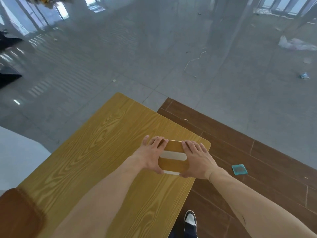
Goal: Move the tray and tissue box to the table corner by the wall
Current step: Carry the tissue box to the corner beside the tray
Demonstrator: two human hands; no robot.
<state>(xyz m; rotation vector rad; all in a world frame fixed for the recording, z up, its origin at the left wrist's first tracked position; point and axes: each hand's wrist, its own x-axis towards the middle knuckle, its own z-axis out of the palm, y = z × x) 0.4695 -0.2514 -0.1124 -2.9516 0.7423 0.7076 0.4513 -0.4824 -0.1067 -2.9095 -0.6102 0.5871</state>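
A wooden tissue box (173, 158) with a white slot across its lid sits near the right corner of the yellow wood-grain table (96, 152). My left hand (151, 154) grips its left side, fingers over the far edge and thumb at the near edge. My right hand (195, 160) holds the right side the same way. A brown tray (18, 213) lies at the table's near left end, partly out of view and blurred.
The table's right edge runs just beyond the box, with brown floor planks (240, 152) below. A teal square (239, 169) lies on the planks. My shoe (190, 220) stands by the table. A white surface (15, 152) borders the left. Grey floor with litter stretches ahead.
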